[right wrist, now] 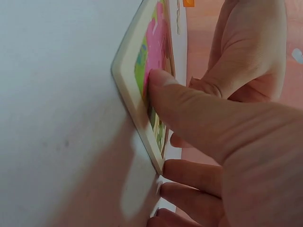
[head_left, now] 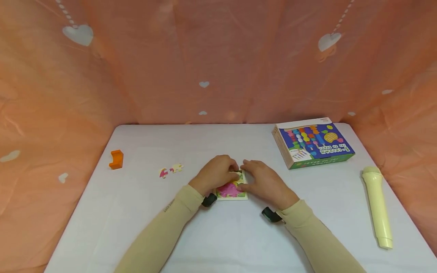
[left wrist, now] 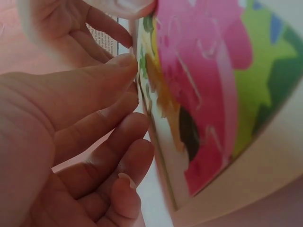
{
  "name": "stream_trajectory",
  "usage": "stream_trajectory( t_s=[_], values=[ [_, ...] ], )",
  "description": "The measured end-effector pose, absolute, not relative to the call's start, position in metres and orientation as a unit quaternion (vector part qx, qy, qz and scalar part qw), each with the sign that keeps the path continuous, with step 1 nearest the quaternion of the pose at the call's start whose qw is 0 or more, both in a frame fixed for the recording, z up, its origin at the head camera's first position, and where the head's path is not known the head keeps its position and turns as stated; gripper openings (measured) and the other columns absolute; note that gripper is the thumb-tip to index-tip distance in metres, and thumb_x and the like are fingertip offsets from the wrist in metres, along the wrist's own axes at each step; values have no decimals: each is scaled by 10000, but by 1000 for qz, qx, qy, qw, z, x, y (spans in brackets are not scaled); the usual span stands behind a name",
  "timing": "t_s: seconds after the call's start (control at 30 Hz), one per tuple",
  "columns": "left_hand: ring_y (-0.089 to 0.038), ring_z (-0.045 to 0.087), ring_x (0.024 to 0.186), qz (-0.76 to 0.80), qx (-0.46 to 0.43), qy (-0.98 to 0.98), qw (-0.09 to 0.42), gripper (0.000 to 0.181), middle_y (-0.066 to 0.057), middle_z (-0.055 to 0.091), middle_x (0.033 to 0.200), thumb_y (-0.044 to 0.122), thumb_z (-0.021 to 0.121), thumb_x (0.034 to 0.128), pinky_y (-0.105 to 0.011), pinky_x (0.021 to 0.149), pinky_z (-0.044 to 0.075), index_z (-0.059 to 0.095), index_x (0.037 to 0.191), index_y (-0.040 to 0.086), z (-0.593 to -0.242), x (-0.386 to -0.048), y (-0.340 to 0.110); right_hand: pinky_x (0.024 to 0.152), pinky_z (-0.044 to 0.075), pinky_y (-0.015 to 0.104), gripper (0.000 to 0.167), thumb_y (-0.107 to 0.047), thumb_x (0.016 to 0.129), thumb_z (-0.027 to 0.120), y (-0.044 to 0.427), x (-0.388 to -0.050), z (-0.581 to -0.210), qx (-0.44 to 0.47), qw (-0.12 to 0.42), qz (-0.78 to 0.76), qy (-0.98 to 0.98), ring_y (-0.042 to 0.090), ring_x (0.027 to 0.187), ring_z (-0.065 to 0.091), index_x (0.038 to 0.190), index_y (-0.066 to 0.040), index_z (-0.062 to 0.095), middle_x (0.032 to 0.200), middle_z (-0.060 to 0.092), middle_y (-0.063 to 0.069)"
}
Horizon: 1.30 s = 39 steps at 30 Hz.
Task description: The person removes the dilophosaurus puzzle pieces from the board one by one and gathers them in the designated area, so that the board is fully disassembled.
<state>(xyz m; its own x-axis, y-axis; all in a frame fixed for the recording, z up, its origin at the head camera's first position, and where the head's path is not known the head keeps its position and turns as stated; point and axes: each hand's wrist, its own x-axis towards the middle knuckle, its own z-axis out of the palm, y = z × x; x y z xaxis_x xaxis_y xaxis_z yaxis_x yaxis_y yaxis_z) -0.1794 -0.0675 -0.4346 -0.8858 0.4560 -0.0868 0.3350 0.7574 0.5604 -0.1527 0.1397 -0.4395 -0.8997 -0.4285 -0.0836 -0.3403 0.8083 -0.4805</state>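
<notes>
A small framed jigsaw puzzle with a pink picture lies on the table before me. My left hand is over its far left part, fingers curled. In the left wrist view its thumb and fingertips pinch at a puzzle piece by the frame's edge; the piece is mostly hidden. A pale gap shows in the picture nearby. My right hand holds the puzzle's right side, its thumb on the picture and its fingers at the frame's edge. Two loose puzzle pieces lie left of my left hand.
An orange block with a curved notch sits at the table's left. A blue toy box is at the back right. Along the right edge lies a pale yellow tube. Orange cloth hangs behind the white table.
</notes>
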Motion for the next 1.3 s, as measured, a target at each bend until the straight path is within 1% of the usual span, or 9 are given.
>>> stream_trajectory(
  t_s=[0.23,0.53,0.77,1.07,1.2,1.3],
  values=[
    [-173,649,967,273,213,932,106,237,-25,738,1031,283,841,942,-384,968,553,827,1112,118,-437,-176,-69,1229,436,570,735,-462,889,874,137,-153,-441,-209,92,-222,948,374,1530,487,1473,-76,651,1620,564,135],
    [-151,618,914,269,215,933,103,262,-4,715,992,294,865,921,-348,916,541,837,1126,134,-439,-176,-68,1234,427,579,730,-467,897,867,138,-154,-440,-209,95,-223,947,379,1538,479,1478,-81,649,1625,558,133],
    [-163,627,941,264,226,932,99,278,-16,725,1018,293,875,917,-359,940,545,834,1137,130,-439,-177,-67,1236,425,572,735,-464,900,865,139,-154,-441,-209,92,-222,948,378,1539,478,1479,-66,647,1624,559,136],
    [-165,605,955,283,213,928,113,287,-26,653,1048,284,874,926,-365,956,544,793,1148,123,-440,-177,-68,1238,423,576,720,-453,907,864,139,-154,-439,-210,97,-224,947,381,1545,468,1483,-79,649,1644,536,135],
    [-180,609,959,294,214,925,112,278,-35,643,1048,263,881,917,-377,956,544,776,1128,115,-440,-177,-68,1246,416,564,725,-451,905,866,139,-154,-439,-211,94,-224,947,379,1545,468,1483,-71,647,1636,544,140],
    [-167,617,966,300,220,921,113,244,-18,661,1042,250,877,916,-362,952,540,776,1100,127,-441,-177,-68,1246,416,566,724,-444,905,865,139,-154,-439,-212,91,-222,947,380,1544,469,1487,-74,644,1631,550,143]
  ],
)
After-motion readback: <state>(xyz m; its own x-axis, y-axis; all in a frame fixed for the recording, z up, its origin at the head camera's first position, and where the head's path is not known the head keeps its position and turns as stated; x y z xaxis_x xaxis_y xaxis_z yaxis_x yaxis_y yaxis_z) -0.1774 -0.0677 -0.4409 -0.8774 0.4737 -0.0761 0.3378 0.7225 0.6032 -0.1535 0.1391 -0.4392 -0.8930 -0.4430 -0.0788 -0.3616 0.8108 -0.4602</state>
